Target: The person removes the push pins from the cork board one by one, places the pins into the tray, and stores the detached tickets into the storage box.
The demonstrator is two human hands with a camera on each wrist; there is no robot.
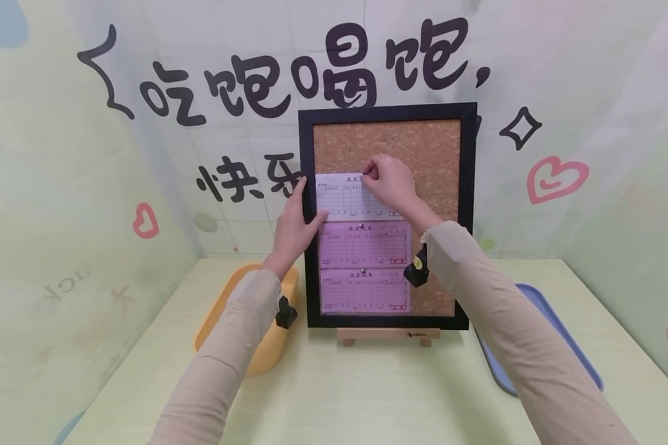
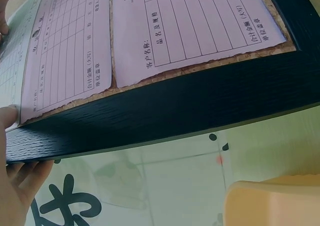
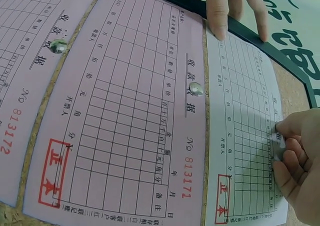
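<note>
A black-framed cork board point(image 1: 434, 167) leans upright on a small wooden easel point(image 1: 388, 334). My left hand point(image 1: 294, 230) grips its left edge, the thumb on the lower left corner of a white receipt sheet point(image 1: 334, 199) and the other fingers round behind the frame. At the sheet's top edge, near the middle, my right hand point(image 1: 392, 180) pinches what looks like a thumbtack, mostly hidden by the fingers. Below the white sheet hang an upper pink receipt point(image 3: 120, 106) and a lower pink receipt point(image 1: 364, 293), each under a silver thumbtack point(image 3: 195, 89) at its top middle.
A yellow bin point(image 1: 275, 346) stands left of the board, partly behind my left forearm. To the right lies a blue tray point(image 1: 562, 330), partly covered by my right sleeve. Behind the board is a wall with large black writing point(image 1: 250, 86).
</note>
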